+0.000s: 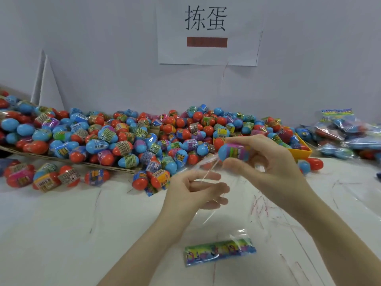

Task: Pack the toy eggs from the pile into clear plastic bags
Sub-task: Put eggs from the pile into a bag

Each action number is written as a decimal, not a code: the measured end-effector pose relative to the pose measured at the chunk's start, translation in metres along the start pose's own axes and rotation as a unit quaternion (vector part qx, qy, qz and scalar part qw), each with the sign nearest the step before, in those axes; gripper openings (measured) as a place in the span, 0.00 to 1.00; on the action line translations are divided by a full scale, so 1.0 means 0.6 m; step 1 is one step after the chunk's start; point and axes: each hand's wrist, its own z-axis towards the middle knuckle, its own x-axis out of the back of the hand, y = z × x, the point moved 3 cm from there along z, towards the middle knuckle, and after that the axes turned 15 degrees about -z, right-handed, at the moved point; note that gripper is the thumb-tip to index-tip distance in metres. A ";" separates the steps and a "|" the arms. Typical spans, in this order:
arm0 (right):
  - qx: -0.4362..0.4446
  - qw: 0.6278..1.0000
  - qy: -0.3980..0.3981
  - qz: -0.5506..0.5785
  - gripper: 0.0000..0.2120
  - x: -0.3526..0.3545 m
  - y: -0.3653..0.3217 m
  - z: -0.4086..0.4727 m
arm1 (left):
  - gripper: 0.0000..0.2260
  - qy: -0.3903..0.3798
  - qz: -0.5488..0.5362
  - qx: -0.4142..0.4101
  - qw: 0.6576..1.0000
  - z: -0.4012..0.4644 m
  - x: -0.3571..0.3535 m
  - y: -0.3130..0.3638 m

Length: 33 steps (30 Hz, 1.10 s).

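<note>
**Egg held at the mouth of a clear bag**

Above the middle of the white table, a blue toy egg with a purple-and-green printed band sits pinched between the thumb and fingers of the right hand, its blue end pointing toward nine o'clock. Just beside it, at about seven o'clock, the left hand has its fingers curled around the upper edge of a clear plastic bag; the film runs from that hand down toward six o'clock, where a colourful printed header card lies flat on the table at the bag's bottom end. Whether the egg's tip is already inside the bag's mouth cannot be told.

From nine o'clock round to one o'clock, the pile of toy eggs, red and blue with printed wraps, is heaped against the wall, partly on a flat sheet of cardboard. A few loose eggs lie on the table at nine o'clock. At two o'clock stands a yellow tray, with filled bags stacked beyond it at three o'clock. At twelve o'clock, a paper sign with two printed characters hangs on the wall.
</note>
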 end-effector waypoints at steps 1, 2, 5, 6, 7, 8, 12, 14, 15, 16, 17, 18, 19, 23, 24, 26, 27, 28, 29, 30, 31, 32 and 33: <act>0.009 0.999 0.011 -0.033 0.17 -0.003 -0.001 -0.001 | 0.06 -0.008 0.003 0.000 1.000 -0.002 -0.003 0.000; 0.014 0.998 0.021 -0.056 0.17 -0.006 -0.001 -0.001 | 0.07 -0.016 0.005 -0.002 1.000 -0.004 -0.005 0.002; 0.030 0.992 0.032 -0.117 0.17 -0.009 0.002 0.000 | 0.08 -0.032 0.009 -0.012 0.999 -0.007 -0.009 0.004; 0.032 0.991 0.026 -0.128 0.16 -0.008 0.002 0.000 | 0.08 -0.036 0.012 -0.015 0.999 -0.008 -0.011 0.005; 0.032 0.990 0.018 -0.133 0.17 -0.006 0.003 0.000 | 0.08 -0.039 0.015 -0.018 0.999 -0.009 -0.012 0.006; 0.034 0.990 0.011 -0.134 0.17 -0.004 0.004 0.000 | 0.08 -0.041 0.017 -0.021 0.999 -0.009 -0.012 0.007; 0.055 0.987 -0.016 -0.151 0.16 0.005 0.003 -0.002 | 0.09 -0.037 0.013 -0.026 0.999 -0.009 -0.012 0.010; 0.064 0.988 -0.046 -0.135 0.18 0.004 0.002 -0.002 | 0.10 -0.036 0.012 -0.024 0.999 -0.010 -0.012 0.011; 0.068 0.988 -0.065 -0.124 0.19 0.001 0.000 -0.002 | 0.11 -0.038 0.016 -0.026 0.999 -0.010 -0.012 0.011; 0.071 0.988 -0.081 -0.114 0.21 -0.002 -0.001 -0.002 | 0.12 -0.039 0.024 -0.029 0.999 -0.010 -0.012 0.011; 0.071 0.988 -0.088 -0.106 0.22 -0.004 -0.002 -0.002 | 0.12 -0.038 0.032 -0.033 0.998 -0.009 -0.013 0.011; 0.064 0.990 -0.084 -0.097 0.23 -0.005 -0.003 -0.002 | 0.12 -0.038 0.040 -0.037 0.998 -0.009 -0.013 0.011; 0.052 0.993 -0.074 -0.081 0.23 -0.005 -0.003 -0.002 | 0.11 -0.041 0.044 -0.040 0.997 -0.009 -0.014 0.012; 0.038 0.997 -0.055 -0.047 0.15 -0.002 -0.007 -0.004 | 0.12 -0.060 0.057 -0.048 0.995 -0.011 -0.018 0.014; 0.047 0.995 -0.061 -0.058 0.15 -0.004 -0.007 -0.004 | 0.12 -0.064 0.067 -0.052 0.994 -0.012 -0.019 0.014; 0.065 0.992 -0.079 -0.077 0.18 -0.007 -0.010 -0.005 | 0.11 -0.068 0.085 -0.057 0.992 -0.012 -0.018 0.013; 0.074 0.990 -0.093 -0.081 0.20 -0.009 -0.012 -0.005 | 0.11 -0.069 0.088 -0.057 0.992 -0.011 -0.018 0.012; 0.080 0.987 -0.113 -0.078 0.21 -0.010 -0.014 -0.007 | 0.11 -0.066 0.088 -0.055 0.992 -0.011 -0.016 0.011; 0.082 0.985 -0.138 -0.071 0.21 -0.012 -0.015 -0.009 | 0.11 -0.061 0.087 -0.052 0.993 -0.010 -0.014 0.010; 0.084 0.981 -0.164 -0.069 0.22 -0.013 -0.014 -0.011 | 0.10 -0.054 0.084 -0.050 0.994 -0.009 -0.012 0.010; 0.088 0.976 -0.184 -0.080 0.24 -0.014 -0.014 -0.013 | 0.07 -0.048 0.082 -0.047 0.994 -0.009 -0.009 0.011; 0.093 0.969 -0.201 -0.106 0.25 -0.016 -0.013 -0.015 | 0.04 -0.045 0.082 -0.041 0.995 -0.008 -0.008 0.011; 0.096 0.963 -0.212 -0.139 0.26 -0.019 -0.011 -0.016 | 0.04 -0.044 0.087 -0.031 0.995 -0.007 -0.006 0.010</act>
